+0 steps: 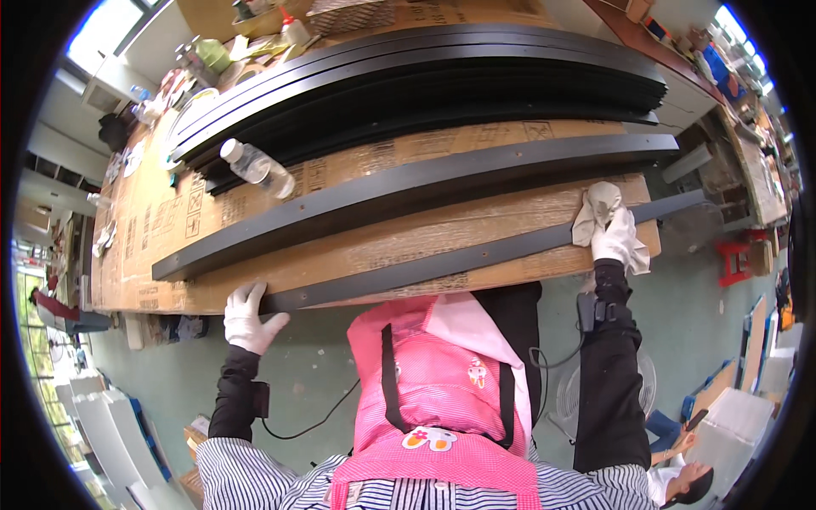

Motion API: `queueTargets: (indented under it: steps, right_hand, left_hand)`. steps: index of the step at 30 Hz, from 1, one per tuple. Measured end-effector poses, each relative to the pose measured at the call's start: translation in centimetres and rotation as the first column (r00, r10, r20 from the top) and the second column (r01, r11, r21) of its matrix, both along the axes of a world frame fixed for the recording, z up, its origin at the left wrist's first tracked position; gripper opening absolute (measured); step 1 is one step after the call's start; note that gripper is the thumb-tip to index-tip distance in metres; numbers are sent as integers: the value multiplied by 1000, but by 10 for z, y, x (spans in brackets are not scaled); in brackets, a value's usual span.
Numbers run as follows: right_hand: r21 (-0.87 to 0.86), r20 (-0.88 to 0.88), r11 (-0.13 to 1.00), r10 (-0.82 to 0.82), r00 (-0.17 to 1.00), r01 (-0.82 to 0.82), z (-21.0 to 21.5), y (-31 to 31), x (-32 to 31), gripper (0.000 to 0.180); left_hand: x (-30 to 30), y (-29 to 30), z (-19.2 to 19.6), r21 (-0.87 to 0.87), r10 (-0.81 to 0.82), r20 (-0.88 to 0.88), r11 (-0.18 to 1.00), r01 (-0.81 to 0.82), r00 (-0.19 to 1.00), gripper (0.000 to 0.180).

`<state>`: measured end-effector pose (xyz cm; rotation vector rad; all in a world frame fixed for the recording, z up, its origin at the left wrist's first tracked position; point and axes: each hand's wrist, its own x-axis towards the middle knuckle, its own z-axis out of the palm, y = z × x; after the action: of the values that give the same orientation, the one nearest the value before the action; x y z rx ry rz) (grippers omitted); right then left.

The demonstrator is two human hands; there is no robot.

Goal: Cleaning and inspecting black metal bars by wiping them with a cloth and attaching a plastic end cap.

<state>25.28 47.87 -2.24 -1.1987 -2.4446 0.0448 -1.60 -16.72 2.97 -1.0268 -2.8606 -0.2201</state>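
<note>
A long dark grey bar (459,259) with small holes lies slantwise along the near edge of the cardboard-covered table, its right end sticking out past the corner. My left hand (251,319), in a white glove, is at the bar's left end, with that end between forefinger and thumb. Toward the other end, my gloved right hand (614,238) presses a pale cloth (597,206) onto the bar, fingers closed on the cloth and partly hidden by it. Behind lies a second, wider dark bar (408,189), touched by neither hand.
Farther back is a stack of dark bars (442,81). A clear plastic bottle (257,168) with a white cap lies tilted against it. The cardboard tabletop (161,225) ends just before me. A red stool (733,262) stands at right; a person (680,476) is at lower right.
</note>
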Motion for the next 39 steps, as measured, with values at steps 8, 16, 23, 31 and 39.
queueTargets:
  steps: [8,16,23,31,39]
  right_hand:
    - [-135,-104,648,743,661,-749,8,-314,-141,23]
    - [-451,5,821,395,918,-351,-8,-81,-44,38]
    - [-25,24,985,174,984,-173,-18,-113,-58,50]
    - [-280,-758,324,503,415,-904,-1,-324,-148,59]
    - [225,-92,907,384,919,-357,-16,-96,-42,40]
  left_hand:
    - [-22,-31,-8,162,58,323,980,-115,945,64]
    - [8,39,-2,235,-151,264,968,88,953,57]
    - [45,157,-19,353,-234,238,925,140,943,56]
    - [27,141,-32,313,-219,252,940,135,943,57]
    - [17,140,-27,403,-299,217,894,194,929,49]
